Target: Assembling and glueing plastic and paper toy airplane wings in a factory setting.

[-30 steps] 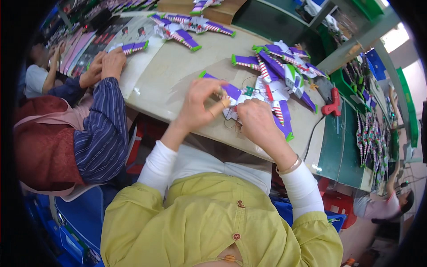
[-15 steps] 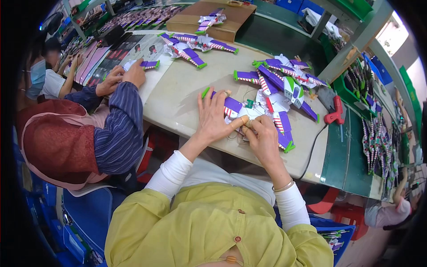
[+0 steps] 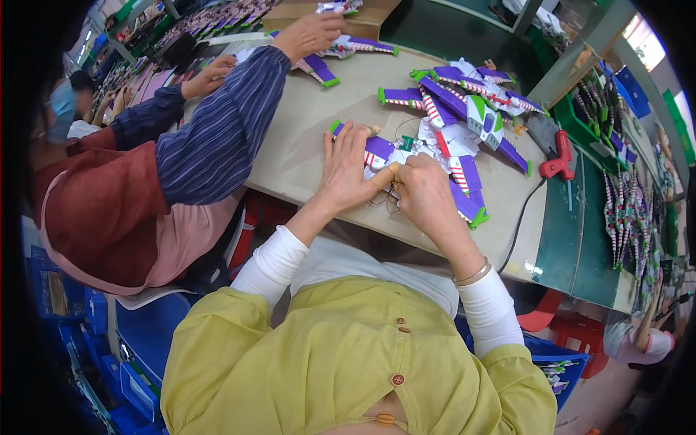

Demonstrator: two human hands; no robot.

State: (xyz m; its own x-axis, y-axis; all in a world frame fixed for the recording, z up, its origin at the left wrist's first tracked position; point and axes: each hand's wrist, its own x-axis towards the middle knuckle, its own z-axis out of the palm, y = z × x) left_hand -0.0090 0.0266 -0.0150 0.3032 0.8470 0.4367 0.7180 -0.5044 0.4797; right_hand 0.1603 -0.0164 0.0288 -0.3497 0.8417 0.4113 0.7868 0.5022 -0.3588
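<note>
A white winged toy assembly (image 3: 380, 147) with purple wing panels, red-striped parts and green tips lies on the table in front of me. My left hand (image 3: 348, 172) rests across its left wing, fingers stretched and spread, thumb reaching right. Tan covers wrap some fingertips. My right hand (image 3: 428, 190) is closed in a pinch against that thumb, over the toy's near edge; what it pinches is hidden. Thin wires (image 3: 391, 204) loop out below the fingers. A small green circuit board (image 3: 407, 143) sits just beyond my hands on the white body.
More winged toys (image 3: 464, 98) are heaped beyond my hands. A red glue gun (image 3: 558, 156) with a black cord lies at right, near a green crate (image 3: 580, 134) of parts. At left, a co-worker's striped sleeve (image 3: 225, 141) extends over the table toward a cardboard box (image 3: 366, 27).
The co-worker's right arm has swung up and across to the far winged toys. My right hand has turned and curled closer to my left thumb; the left stays on the wing. The view has shifted slightly.
</note>
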